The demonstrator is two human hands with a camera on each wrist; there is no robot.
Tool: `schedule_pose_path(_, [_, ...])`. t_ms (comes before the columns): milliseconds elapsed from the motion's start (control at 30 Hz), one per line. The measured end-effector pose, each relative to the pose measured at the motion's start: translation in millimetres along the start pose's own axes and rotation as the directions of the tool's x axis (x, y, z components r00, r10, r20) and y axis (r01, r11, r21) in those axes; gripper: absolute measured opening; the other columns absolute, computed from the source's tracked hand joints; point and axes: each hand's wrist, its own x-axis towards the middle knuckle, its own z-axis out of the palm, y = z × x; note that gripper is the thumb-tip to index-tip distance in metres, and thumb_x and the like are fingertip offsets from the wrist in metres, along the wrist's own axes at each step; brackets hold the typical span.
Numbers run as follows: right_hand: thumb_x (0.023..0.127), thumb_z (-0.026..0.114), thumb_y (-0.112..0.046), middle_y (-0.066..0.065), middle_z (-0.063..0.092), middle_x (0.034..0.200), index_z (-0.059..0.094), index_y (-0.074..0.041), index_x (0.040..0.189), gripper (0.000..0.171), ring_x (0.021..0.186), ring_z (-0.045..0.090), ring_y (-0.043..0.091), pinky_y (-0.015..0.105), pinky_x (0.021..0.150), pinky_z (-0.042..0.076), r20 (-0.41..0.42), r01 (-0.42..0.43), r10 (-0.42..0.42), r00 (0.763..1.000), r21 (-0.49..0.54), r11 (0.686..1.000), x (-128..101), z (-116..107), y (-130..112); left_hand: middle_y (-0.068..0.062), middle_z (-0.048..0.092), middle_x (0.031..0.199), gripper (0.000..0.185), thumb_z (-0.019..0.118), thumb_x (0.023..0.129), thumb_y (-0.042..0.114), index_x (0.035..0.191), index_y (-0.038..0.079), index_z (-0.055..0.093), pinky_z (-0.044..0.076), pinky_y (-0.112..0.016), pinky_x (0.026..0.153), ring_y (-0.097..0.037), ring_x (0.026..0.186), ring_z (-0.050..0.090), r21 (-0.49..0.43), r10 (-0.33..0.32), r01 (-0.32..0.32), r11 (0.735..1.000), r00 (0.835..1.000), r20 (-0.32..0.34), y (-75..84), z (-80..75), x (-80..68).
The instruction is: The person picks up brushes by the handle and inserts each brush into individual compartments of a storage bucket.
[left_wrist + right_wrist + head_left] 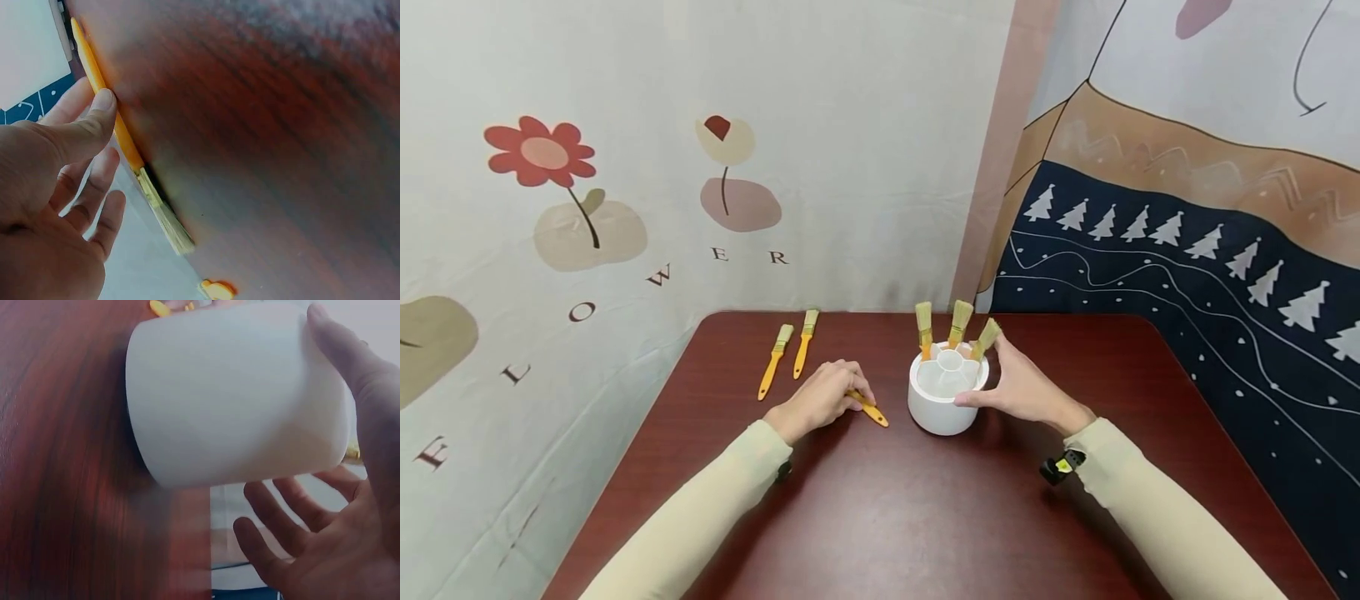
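Observation:
My left hand (823, 398) pinches a flat paintbrush (872, 412) by its yellow handle, low over the table. In the left wrist view the thumb and index finger hold the paintbrush (128, 147), while the other fingers stay loose. A white round brush holder (943, 415) with several compartments stands upright to its right. Three paintbrushes (959, 323) stand in it, bristles up. My right hand (1030, 392) holds the holder's right side, thumb at the near rim; the index finger is partly hidden behind the holder (231, 400).
Two more yellow-handled paintbrushes, one nearer (773, 367) and one farther (806, 346), lie on the dark red table (910, 533) to the left. Printed cloth (865, 150) hangs behind the table's back edge and along its right side.

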Motion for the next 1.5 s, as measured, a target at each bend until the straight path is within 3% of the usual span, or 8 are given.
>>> schedule_pose_path(367, [0.082, 0.106, -0.056, 0.012, 0.061, 0.162, 0.041, -0.014, 0.166, 0.114, 0.15, 0.065, 0.034, 0.067, 0.126, 0.055, -0.052, -0.003, -0.001, 0.999, -0.059, 0.998, -5.4, 5.5, -11.2, 0.006, 0.074, 0.106, 0.037, 0.083, 0.101, -0.009, 0.098, 0.026, 0.093, 0.066, -0.037, 0.101, -0.018, 0.11, 0.071, -0.033, 0.041, -0.039, 0.999, 0.996, 0.073, 0.1, -3.1, -0.1])
schedule_pose_path(567, [0.083, 0.105, -0.059, 0.012, 0.059, 0.162, 0.042, -0.015, 0.165, 0.113, 0.149, 0.066, 0.034, 0.068, 0.126, 0.055, -0.066, -0.023, 0.018, 0.998, -0.07, 0.997, -7.3, 5.7, -14.9, 0.001, 0.075, 0.106, 0.027, 0.08, 0.105, -0.005, 0.1, 0.02, 0.089, 0.068, -0.039, 0.092, -0.017, 0.099, 0.074, -0.099, -0.094, 0.095, 0.991, 0.996, 0.007, 1.4, -1.9, 0.9])
schedule_pose_path(667, [0.083, 0.104, -0.061, 0.011, 0.057, 0.162, 0.041, -0.016, 0.167, 0.115, 0.151, 0.064, 0.035, 0.07, 0.129, 0.053, -0.078, -0.033, 0.027, 0.997, -0.081, 0.996, -8.7, 5.7, -15.4, 0.0, 0.077, 0.103, 0.006, 0.085, 0.106, 0.011, 0.107, 0.016, 0.084, 0.066, -0.037, 0.085, -0.015, 0.091, 0.074, -0.158, -0.184, 0.171, 0.973, 0.98, -0.074, -7.5, 8.8, 6.6])
schedule_pose_path(767, [0.082, 0.104, -0.064, 0.011, 0.057, 0.162, 0.041, -0.015, 0.167, 0.116, 0.152, 0.063, 0.035, 0.07, 0.13, 0.052, -0.097, -0.04, 0.03, 0.995, -0.1, 0.994, -10.2, 6.3, -15.1, -0.003, 0.08, 0.1, 0.016, 0.091, 0.102, 0.024, 0.109, 0.014, 0.081, 0.066, -0.039, 0.083, -0.016, 0.089, 0.075, -0.185, -0.282, 0.258, 0.948, 0.952, -0.121, -2.3, 13.3, 13.9])
schedule_pose_path(900, [0.081, 0.103, -0.066, 0.013, 0.057, 0.16, 0.041, -0.012, 0.167, 0.118, 0.152, 0.061, 0.036, 0.069, 0.128, 0.053, -0.121, -0.052, 0.037, 0.992, -0.124, 0.991, -12.8, 8.4, -15.2, -0.006, 0.082, 0.099, 0.03, 0.097, 0.098, 0.031, 0.11, 0.01, 0.079, 0.068, -0.043, 0.083, -0.02, 0.09, 0.078, -0.157, -0.403, 0.385, 0.91, 0.909, -0.107, 19.9, 12.0, 24.2])
schedule_pose_path(1067, [0.08, 0.104, -0.066, 0.014, 0.058, 0.156, 0.044, -0.011, 0.164, 0.117, 0.149, 0.061, 0.036, 0.067, 0.124, 0.056, -0.163, -0.067, 0.045, 0.986, -0.131, 0.989, -15.9, 14.8, -19.4, -0.006, 0.08, 0.101, 0.044, 0.098, 0.097, 0.041, 0.115, 0.007, 0.076, 0.064, -0.04, 0.077, -0.019, 0.084, 0.073, -0.119, -0.474, 0.465, 0.877, 0.878, -0.061, 33.4, 17.2, 34.6])
schedule_pose_path(1333, [0.079, 0.101, -0.073, 0.017, 0.058, 0.153, 0.041, -0.007, 0.166, 0.124, 0.145, 0.064, 0.037, 0.065, 0.12, 0.059, -0.243, -0.117, 0.076, 0.967, -0.16, 0.98, -19.6, 30.2, -26.4, -0.01, 0.078, 0.108, 0.036, 0.096, 0.099, 0.036, 0.113, 0.009, 0.076, 0.065, -0.049, 0.08, -0.027, 0.088, 0.072, -0.062, -0.509, 0.506, 0.86, 0.859, -0.049, 35.0, 21.8, 37.9])
schedule_pose_path(1500, [0.079, 0.099, -0.077, 0.017, 0.058, 0.153, 0.041, -0.007, 0.167, 0.126, 0.142, 0.066, 0.038, 0.066, 0.118, 0.06, -0.266, -0.161, 0.113, 0.957, -0.167, 0.973, -21.1, 34.7, -30.5, -0.007, 0.08, 0.104, 0.024, 0.094, 0.099, 0.027, 0.109, 0.01, 0.08, 0.064, -0.047, 0.075, -0.025, 0.083, 0.071, -0.074, -0.5, 0.495, 0.865, 0.864, -0.06, 33.2, 21.4, 38.2])
